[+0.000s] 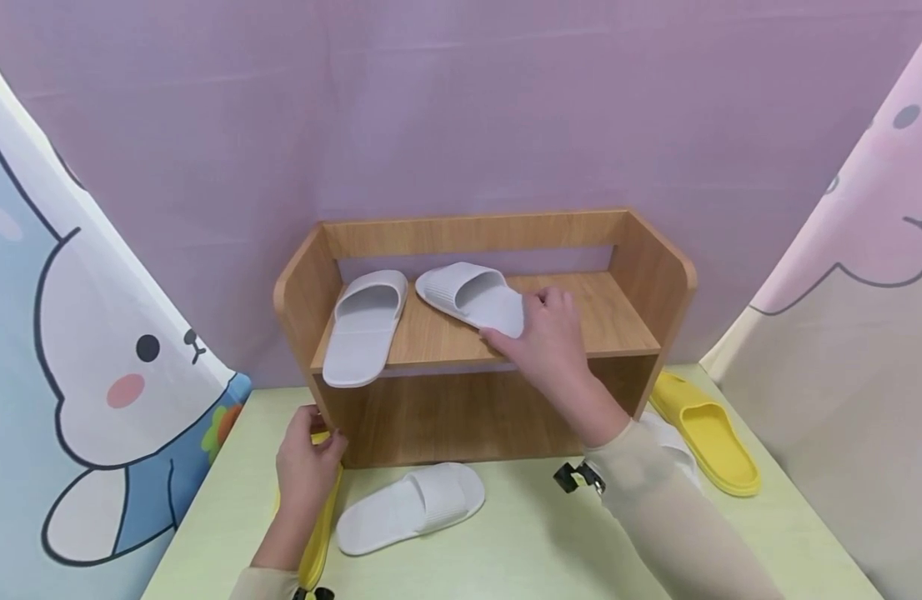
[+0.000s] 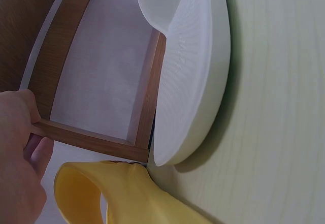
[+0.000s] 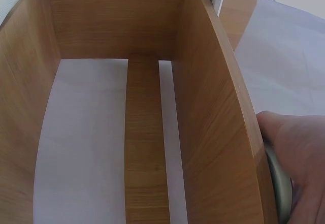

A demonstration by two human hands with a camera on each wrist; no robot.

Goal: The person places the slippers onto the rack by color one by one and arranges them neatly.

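Observation:
On the upper shelf of a small wooden shoe rack (image 1: 476, 232), my right hand (image 1: 547, 342) grips the heel end of a white slipper (image 1: 468, 292), whose toe points back and left. Another white slipper (image 1: 363, 333) lies to its left, its heel jutting past the shelf's front edge. Down at the rack's left side, my left hand (image 1: 307, 454) pinches the edge of the side panel (image 2: 86, 138) between thumb and fingers. A yellow slipper (image 1: 318, 542) lies below that hand, partly covered by it in the head view.
In front of the rack a white slipper (image 1: 412, 508) lies on the pale green table (image 1: 521, 542). Right of the rack are a yellow slipper (image 1: 716, 442) and a white slipper (image 1: 673, 442) partly hidden by my right sleeve. A purple curtain (image 1: 468, 108) hangs behind.

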